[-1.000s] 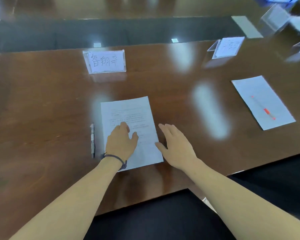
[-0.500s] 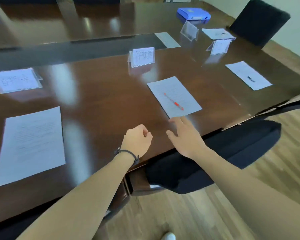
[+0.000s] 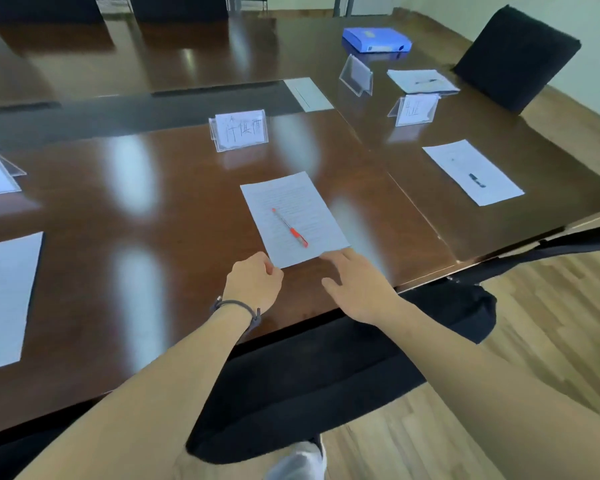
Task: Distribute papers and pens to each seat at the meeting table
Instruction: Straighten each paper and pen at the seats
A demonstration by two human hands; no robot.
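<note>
A printed paper (image 3: pixel 303 202) lies on the dark wooden table (image 3: pixel 153 220) in front of a name card (image 3: pixel 239 129). A red pen (image 3: pixel 290 227) rests diagonally on that paper. My left hand (image 3: pixel 253 282), with a dark cord at the wrist, is curled into a loose fist at the paper's near left corner. Whether it pinches the sheet is unclear. My right hand (image 3: pixel 357 285) is spread flat, its index fingertip touching the paper's near right corner. Further right, another paper (image 3: pixel 465 161) carries a black pen (image 3: pixel 477 180). A third paper (image 3: pixel 4 299) lies at the far left.
A black chair seat (image 3: pixel 326 368) is tucked under the table edge below my arms. Another black chair (image 3: pixel 515 57) stands at the far right end. A blue folder (image 3: pixel 376 39), an empty card holder (image 3: pixel 355 76), a name card (image 3: pixel 416 109) and a paper with a pen (image 3: pixel 421 80) sit beyond.
The view has swung right from the first seat's paper to the seat with the red pen. Both hands left that first paper and now reach this paper's near corners.
</note>
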